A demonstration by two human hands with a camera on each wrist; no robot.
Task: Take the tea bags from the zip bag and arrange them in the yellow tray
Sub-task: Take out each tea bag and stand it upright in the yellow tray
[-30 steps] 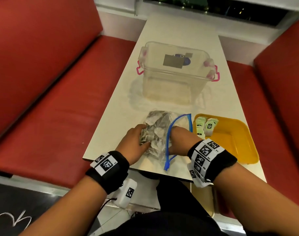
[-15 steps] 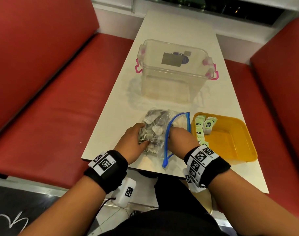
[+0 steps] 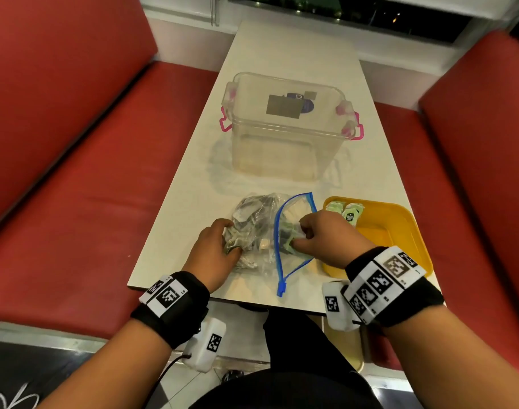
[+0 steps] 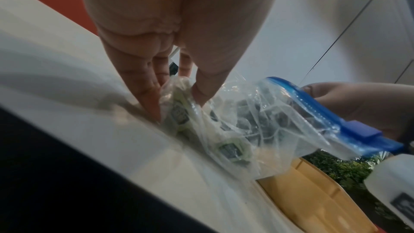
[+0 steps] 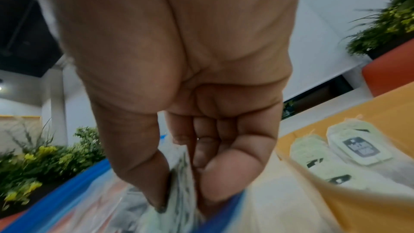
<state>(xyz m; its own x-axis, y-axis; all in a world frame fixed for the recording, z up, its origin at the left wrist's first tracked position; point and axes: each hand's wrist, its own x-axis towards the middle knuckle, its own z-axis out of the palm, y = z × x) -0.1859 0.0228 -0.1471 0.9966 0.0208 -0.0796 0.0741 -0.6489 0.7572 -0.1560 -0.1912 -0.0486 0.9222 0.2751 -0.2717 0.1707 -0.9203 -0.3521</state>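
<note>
- Tea bags (image 3: 292, 242), pale green paper sachets with dark labels, lay mostly inside the clear plastic zip bag with a blue zipper strip (image 3: 277, 231); the bag rested on the white table (image 3: 281, 54), just left of the yellow plastic tray (image 3: 399, 228).
- Right hand (image 3: 326, 240) was at the bag's mouth, thumb and fingers pinching a small bunch of sachets (image 5: 182, 192). Several together could slip apart and drop onto the table short of the tray.
- Left hand (image 3: 214, 252) gripped the bag's closed end, fingers (image 4: 147, 95) curled into the film. If that grip loosened, the bag would likely drag along with the pull.
- Sachets already in the tray (image 3: 345, 211) stood in rows at its far-left corner; a careless drop beside them could knock the rows over.
- Strings, if present, might snag on the zipper; none could be made out.
</note>
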